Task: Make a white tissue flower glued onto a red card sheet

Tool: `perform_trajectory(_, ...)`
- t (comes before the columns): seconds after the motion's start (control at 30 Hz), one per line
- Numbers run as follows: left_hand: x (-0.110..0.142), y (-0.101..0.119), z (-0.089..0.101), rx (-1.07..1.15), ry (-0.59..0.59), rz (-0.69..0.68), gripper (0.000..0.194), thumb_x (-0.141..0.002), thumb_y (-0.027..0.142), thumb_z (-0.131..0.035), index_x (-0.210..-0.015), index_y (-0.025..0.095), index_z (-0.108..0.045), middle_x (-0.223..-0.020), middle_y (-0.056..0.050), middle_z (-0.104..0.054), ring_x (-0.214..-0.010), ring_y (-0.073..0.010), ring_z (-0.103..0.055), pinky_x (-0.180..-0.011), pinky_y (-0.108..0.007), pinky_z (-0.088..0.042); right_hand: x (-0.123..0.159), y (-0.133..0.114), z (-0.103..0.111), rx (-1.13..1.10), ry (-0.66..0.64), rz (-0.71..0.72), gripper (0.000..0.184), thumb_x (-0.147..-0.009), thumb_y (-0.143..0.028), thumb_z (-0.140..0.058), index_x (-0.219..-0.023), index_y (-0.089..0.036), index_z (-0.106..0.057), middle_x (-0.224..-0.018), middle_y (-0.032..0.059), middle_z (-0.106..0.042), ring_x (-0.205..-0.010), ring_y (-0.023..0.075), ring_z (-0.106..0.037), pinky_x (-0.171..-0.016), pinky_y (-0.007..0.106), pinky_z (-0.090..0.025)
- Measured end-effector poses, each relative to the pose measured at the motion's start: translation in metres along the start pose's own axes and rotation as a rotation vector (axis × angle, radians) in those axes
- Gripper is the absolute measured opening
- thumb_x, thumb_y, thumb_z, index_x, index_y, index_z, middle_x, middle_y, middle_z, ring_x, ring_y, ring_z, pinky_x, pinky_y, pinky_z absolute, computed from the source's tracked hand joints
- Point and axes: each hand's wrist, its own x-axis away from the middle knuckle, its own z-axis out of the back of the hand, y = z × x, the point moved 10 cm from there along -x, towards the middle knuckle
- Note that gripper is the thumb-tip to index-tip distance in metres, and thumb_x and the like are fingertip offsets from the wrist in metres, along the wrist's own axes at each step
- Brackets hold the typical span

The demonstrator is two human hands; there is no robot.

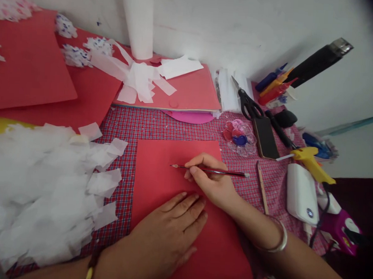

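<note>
A sheet of red paper (159, 188) lies on the checked tablecloth in front of me. My left hand (169, 234) rests flat on it, fingers stretched out. Above and to the right, my right hand (212, 180) pinches a dark pencil (225, 172) with a red stripe. The pencil lies nearly level, its sharpened tip pointing left over the upper part of the sheet. Whether the tip touches the paper I cannot tell. No mark shows on the red surface.
Many white tissue squares (53, 182) are heaped at left. Behind stand red sheets (30, 64) and a white paper roll (138, 20). To the right are a paint palette (247, 147), scissors (250, 104), a phone (266, 137), a yellow glue gun (310, 160) and a white case (301, 193).
</note>
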Motion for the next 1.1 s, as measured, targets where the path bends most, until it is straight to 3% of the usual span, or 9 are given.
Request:
perform_trajectory(0.67,-0.002,0.000,0.000,0.001,-0.013,-0.005,0.045,-0.103,0.038,-0.038,-0.135,0.012,-0.056,-0.142,-0.010,-0.060,-0.132,-0.0263,-0.054,-0.113,-0.040,-0.035,-0.001,0.001,-0.003,0.116,-0.044,-0.003,0.010,-0.087,-0.020,-0.054,-0.088,-0.020,-0.064,-0.073,-0.0001,-0.066,-0.061,0.0118,-0.059,-0.056,0.025,-0.045)
perform_trajectory(0.9,-0.002,0.000,0.001,-0.005,-0.012,0.001,0.046,-0.103,0.040,-0.038,-0.137,0.013,-0.055,-0.143,-0.010,-0.060,-0.133,-0.0260,-0.054,-0.112,-0.039,-0.037,-0.001,0.003,-0.006,0.043,-0.066,-0.007,0.009,-0.088,-0.020,-0.055,-0.089,-0.020,-0.064,-0.075,0.0001,-0.069,-0.065,0.0117,-0.063,-0.060,0.024,-0.049)
perform_trajectory(1.1,-0.001,-0.001,-0.003,-0.016,-0.029,0.002,0.047,-0.103,0.042,-0.039,-0.139,0.014,-0.053,-0.146,-0.011,-0.056,-0.133,-0.0254,-0.053,-0.112,-0.040,-0.038,-0.004,0.000,0.010,-0.127,0.064,0.002,0.008,-0.088,-0.022,-0.054,-0.086,-0.020,-0.061,-0.066,-0.0023,-0.063,-0.060,0.0104,-0.060,-0.058,0.023,-0.048)
